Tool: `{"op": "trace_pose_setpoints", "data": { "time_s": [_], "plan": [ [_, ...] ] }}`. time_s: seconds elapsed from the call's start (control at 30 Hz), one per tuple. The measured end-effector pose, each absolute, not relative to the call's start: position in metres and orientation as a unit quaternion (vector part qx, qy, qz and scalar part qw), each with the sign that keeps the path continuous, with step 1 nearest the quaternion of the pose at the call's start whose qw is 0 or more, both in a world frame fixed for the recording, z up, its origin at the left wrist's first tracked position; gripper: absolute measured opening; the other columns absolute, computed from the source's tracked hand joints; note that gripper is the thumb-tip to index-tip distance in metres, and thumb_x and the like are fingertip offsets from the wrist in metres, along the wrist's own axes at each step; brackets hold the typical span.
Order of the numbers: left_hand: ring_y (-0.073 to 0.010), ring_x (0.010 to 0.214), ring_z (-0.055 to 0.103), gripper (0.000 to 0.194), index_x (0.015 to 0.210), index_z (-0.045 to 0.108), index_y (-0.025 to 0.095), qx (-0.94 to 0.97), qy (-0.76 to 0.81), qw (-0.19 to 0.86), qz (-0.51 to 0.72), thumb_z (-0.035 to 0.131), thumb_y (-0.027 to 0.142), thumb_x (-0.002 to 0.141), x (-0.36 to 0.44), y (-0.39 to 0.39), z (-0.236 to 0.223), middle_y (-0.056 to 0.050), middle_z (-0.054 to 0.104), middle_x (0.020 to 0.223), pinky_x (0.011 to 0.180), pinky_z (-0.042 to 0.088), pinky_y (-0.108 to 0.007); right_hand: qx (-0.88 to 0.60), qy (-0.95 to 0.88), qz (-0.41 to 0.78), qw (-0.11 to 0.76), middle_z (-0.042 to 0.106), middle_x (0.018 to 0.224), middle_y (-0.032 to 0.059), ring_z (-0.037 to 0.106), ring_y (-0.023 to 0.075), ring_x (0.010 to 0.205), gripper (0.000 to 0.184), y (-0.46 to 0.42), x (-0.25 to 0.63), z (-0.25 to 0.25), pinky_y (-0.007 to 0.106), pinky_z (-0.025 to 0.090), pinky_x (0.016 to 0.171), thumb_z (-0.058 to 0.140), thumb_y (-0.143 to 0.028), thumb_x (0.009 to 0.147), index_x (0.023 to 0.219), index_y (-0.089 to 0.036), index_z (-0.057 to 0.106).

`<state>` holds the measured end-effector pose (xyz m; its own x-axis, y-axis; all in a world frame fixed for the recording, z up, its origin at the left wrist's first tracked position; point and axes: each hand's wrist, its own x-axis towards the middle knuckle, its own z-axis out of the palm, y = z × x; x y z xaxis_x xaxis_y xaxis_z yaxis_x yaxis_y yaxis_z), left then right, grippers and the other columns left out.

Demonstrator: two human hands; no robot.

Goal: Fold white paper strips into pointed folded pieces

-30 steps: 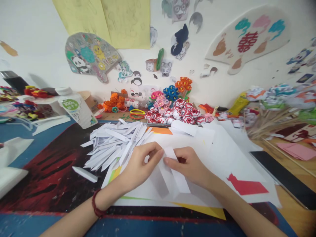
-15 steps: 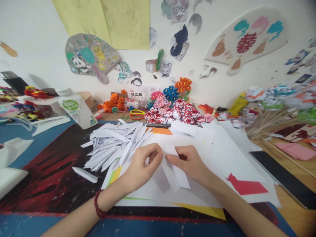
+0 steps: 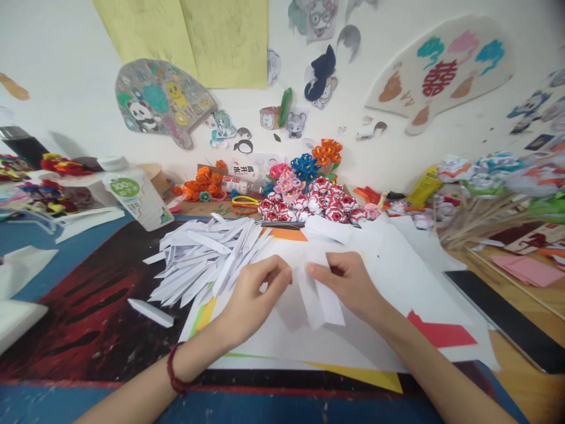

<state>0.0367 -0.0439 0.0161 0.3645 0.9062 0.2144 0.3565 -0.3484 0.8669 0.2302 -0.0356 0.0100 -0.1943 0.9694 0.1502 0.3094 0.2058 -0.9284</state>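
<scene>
My right hand [image 3: 348, 282] pinches a folded strip of white paper [image 3: 329, 300] between thumb and fingers. The strip hangs at a slant above the white sheets, its lower end toward me. Just left of it, my left hand [image 3: 260, 294] has thumb and index finger brought together, with no paper visible between them and a small gap from the strip. A dark red band [image 3: 174, 371] circles the left wrist. Beyond that hand lies a heap of folded white paper strips [image 3: 198, 256], and one loose strip [image 3: 150, 312] rests apart on the dark mat.
White sheets [image 3: 388, 282] cover the middle, over yellow and green paper. To the right are a red paper piece [image 3: 441, 331] and a black phone [image 3: 507, 321]. Red-and-white paper flowers [image 3: 326, 203] and a white bottle [image 3: 139, 194] stand along the back.
My right hand has drawn slightly to the right with the paper strip, widening the gap to my left hand. The left hand has hardly moved.
</scene>
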Motion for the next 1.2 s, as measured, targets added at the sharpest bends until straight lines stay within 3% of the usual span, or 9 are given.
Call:
{"op": "trace_pose_setpoints", "data": {
  "time_s": [0.13, 0.37, 0.7, 0.97, 1.2],
  "plan": [
    [-0.0117, 0.068, 0.049, 0.025, 0.075, 0.054, 0.016, 0.719, 0.443, 0.371, 0.386, 0.044, 0.032, 0.092, 0.036, -0.042, 0.019, 0.001, 0.053, 0.069, 0.064, 0.038, -0.023, -0.464, -0.681, 0.432, 0.366, 0.031, 0.056, -0.0038, 0.028, 0.0083, 0.052, 0.039, -0.039, 0.223, 0.006, 0.023, 0.023, 0.046, 0.056, -0.044, 0.084, 0.057, -0.015, 0.049],
    [-0.0117, 0.066, 0.048, 0.021, 0.080, 0.052, 0.017, 0.728, 0.433, 0.374, 0.378, 0.045, 0.033, 0.092, 0.038, -0.042, 0.017, 0.001, 0.052, 0.070, 0.060, 0.036, -0.023, -0.439, -0.705, 0.424, 0.361, 0.021, 0.057, -0.0055, 0.021, 0.0075, 0.053, 0.046, -0.041, 0.221, 0.004, 0.024, 0.017, 0.047, 0.056, -0.043, 0.084, 0.054, -0.018, 0.033],
    [-0.0110, 0.066, 0.046, 0.017, 0.076, 0.052, 0.017, 0.723, 0.427, 0.393, 0.374, 0.046, 0.026, 0.090, 0.036, -0.041, 0.016, 0.002, 0.050, 0.070, 0.060, 0.036, -0.022, -0.439, -0.711, 0.424, 0.350, 0.024, 0.056, -0.0057, 0.023, 0.0076, 0.053, 0.043, -0.041, 0.220, -0.001, 0.024, 0.019, 0.047, 0.055, -0.041, 0.085, 0.054, -0.018, 0.036],
    [-0.0110, 0.063, 0.047, 0.016, 0.076, 0.054, 0.016, 0.710, 0.424, 0.422, 0.371, 0.048, 0.026, 0.087, 0.036, -0.039, 0.013, 0.002, 0.051, 0.066, 0.058, 0.036, -0.023, -0.452, -0.701, 0.401, 0.380, 0.025, 0.057, -0.0049, 0.025, 0.0082, 0.054, 0.044, -0.040, 0.222, 0.000, 0.023, 0.021, 0.047, 0.055, -0.042, 0.084, 0.054, -0.018, 0.036],
    [-0.0103, 0.060, 0.048, 0.015, 0.074, 0.054, 0.016, 0.714, 0.426, 0.419, 0.364, 0.050, 0.024, 0.086, 0.039, -0.041, 0.011, 0.002, 0.052, 0.064, 0.057, 0.037, -0.022, -0.503, -0.596, 0.404, 0.478, 0.030, 0.053, -0.0041, 0.028, 0.0078, 0.050, 0.044, -0.031, 0.233, 0.009, 0.023, 0.021, 0.043, 0.060, -0.044, 0.080, 0.051, -0.018, 0.038]
  ]
}}
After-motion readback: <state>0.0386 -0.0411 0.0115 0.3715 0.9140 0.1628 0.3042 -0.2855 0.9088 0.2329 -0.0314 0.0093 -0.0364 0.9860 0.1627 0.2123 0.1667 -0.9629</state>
